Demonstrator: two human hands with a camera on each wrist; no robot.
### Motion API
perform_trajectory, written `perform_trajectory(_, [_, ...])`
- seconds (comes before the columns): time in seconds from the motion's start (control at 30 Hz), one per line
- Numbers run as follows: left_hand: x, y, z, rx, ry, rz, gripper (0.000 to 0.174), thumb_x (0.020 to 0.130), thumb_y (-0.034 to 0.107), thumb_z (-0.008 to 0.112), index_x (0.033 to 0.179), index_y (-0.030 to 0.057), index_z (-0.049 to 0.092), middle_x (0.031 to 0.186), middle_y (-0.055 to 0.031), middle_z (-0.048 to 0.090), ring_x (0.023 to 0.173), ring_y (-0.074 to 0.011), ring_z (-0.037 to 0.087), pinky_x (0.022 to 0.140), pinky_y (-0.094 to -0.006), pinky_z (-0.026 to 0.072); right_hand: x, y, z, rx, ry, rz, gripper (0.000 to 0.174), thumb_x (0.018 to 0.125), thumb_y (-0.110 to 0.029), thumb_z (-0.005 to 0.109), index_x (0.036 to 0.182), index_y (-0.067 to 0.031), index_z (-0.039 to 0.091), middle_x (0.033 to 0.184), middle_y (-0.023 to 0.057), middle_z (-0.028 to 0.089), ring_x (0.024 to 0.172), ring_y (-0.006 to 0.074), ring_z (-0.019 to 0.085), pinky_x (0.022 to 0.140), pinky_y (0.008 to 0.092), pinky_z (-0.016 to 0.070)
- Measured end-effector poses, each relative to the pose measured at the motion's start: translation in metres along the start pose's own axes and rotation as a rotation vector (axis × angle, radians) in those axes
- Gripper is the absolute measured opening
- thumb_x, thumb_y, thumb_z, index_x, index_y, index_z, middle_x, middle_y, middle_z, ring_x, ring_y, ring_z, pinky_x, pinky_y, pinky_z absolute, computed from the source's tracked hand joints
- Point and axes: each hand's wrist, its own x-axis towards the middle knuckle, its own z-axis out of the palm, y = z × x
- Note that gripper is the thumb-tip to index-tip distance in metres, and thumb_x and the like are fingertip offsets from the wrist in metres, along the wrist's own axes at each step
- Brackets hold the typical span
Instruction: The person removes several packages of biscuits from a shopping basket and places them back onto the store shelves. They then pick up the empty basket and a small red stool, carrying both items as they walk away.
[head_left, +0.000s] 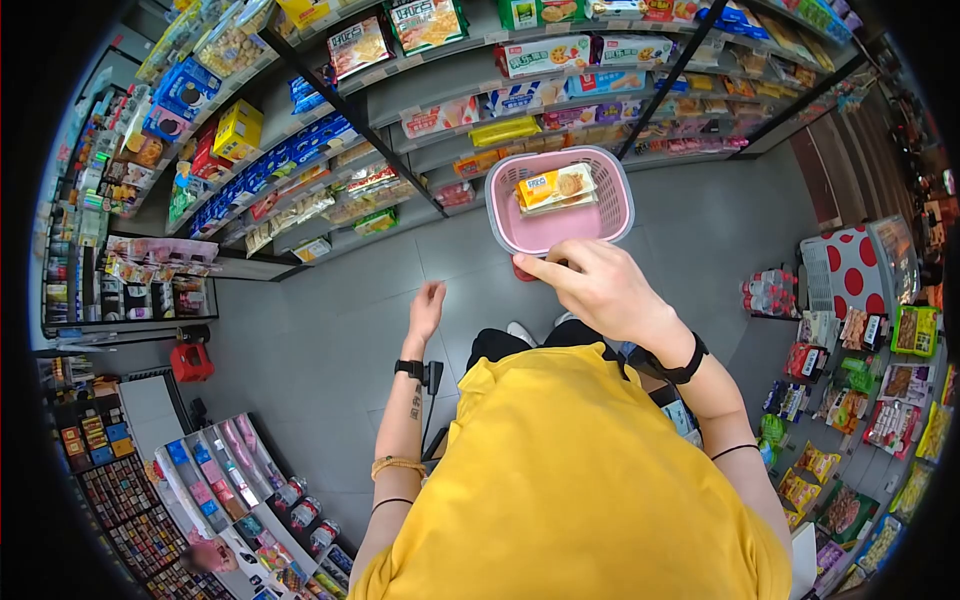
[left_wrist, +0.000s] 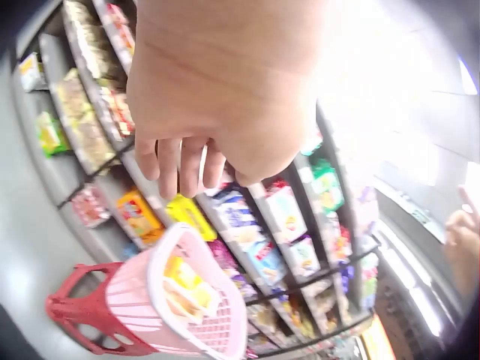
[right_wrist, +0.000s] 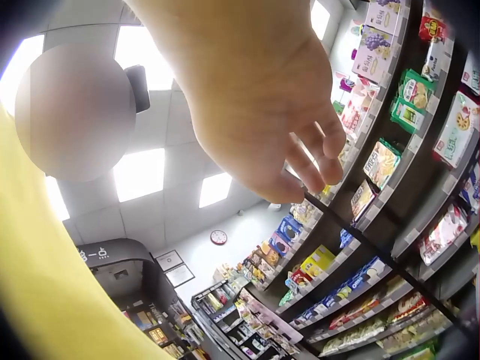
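A pink basket [head_left: 545, 232] with a pale rim holds yellow-and-white snack packs [head_left: 557, 190]. In the left wrist view, a red stool [left_wrist: 82, 306] bears the basket. My right hand [head_left: 605, 290] hovers in front of the basket's near rim in the head view, thumb and fingers loosely bent. Nothing shows between those fingers in the right wrist view. Lower and to the left, my left hand [head_left: 427, 312] hangs over the floor beside my body. Its fingers [left_wrist: 169, 169] droop loosely and hold nothing in the left wrist view.
Shelves of packaged snacks curve behind the basket, with blue packs [head_left: 275, 170] on the left. Bottled drinks [head_left: 770, 293] and a snack display [head_left: 840, 390] stand to the right. A counter display [head_left: 215, 480] is at the lower left, near a red container [head_left: 191, 363].
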Motion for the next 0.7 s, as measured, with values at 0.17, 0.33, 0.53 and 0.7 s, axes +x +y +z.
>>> perform_trajectory(0.17, [0.000, 0.191, -0.012, -0.119, -0.044, 0.389, 0.030, 0.098, 0.027, 0.049, 0.107, -0.0002, 0.060, 0.103, -0.0135, 0.063, 0.098, -0.0222, 0.060, 0.087, -0.0328, 0.0459, -0.010, 0.015, 0.042, 0.001, -0.182, 0.070, 0.040, 0.076, -0.002, 0.058, 0.115, -0.0106, 0.064, 0.086, 0.0095, 0.055, 0.082, 0.0271, 0.058, 0.075, 0.0400, 0.0477])
perform_trajectory(0.33, [-0.025, 0.258, 0.039, -0.099, -0.286, 0.757, 0.031, 0.084, 0.020, 0.056, 0.110, 0.0027, 0.057, 0.112, -0.0166, 0.055, 0.108, -0.0334, 0.053, 0.095, -0.0400, 0.0417, -0.050, 0.062, 0.129, 0.136, -0.225, 0.054, 0.029, 0.076, -0.005, 0.058, 0.105, -0.0043, 0.063, 0.095, 0.0141, 0.060, 0.091, 0.0345, 0.059, 0.081, 0.0429, 0.0484])
perform_trajectory(0.53, [-0.030, 0.257, 0.063, -0.117, -0.332, 0.809, 0.033, 0.090, 0.028, 0.051, 0.111, 0.0026, 0.056, 0.113, -0.0159, 0.054, 0.112, -0.0340, 0.050, 0.098, -0.0413, 0.0378, -0.053, 0.058, 0.132, 0.197, -0.224, 0.054, 0.024, 0.076, -0.007, 0.057, 0.099, -0.0014, 0.062, 0.094, 0.0178, 0.062, 0.094, 0.0376, 0.059, 0.082, 0.0458, 0.0482])
perform_trajectory(0.7, [-0.005, 0.223, 0.065, -0.248, -0.355, 0.699, 0.043, 0.097, 0.040, 0.041, 0.112, 0.0025, 0.055, 0.114, -0.0175, 0.055, 0.112, -0.0369, 0.049, 0.098, -0.0413, 0.0380, -0.039, 0.049, 0.106, 0.097, -0.404, 0.041, 0.023, 0.075, -0.006, 0.059, 0.097, -0.0021, 0.062, 0.090, 0.0151, 0.062, 0.088, 0.0338, 0.060, 0.077, 0.0445, 0.0490])
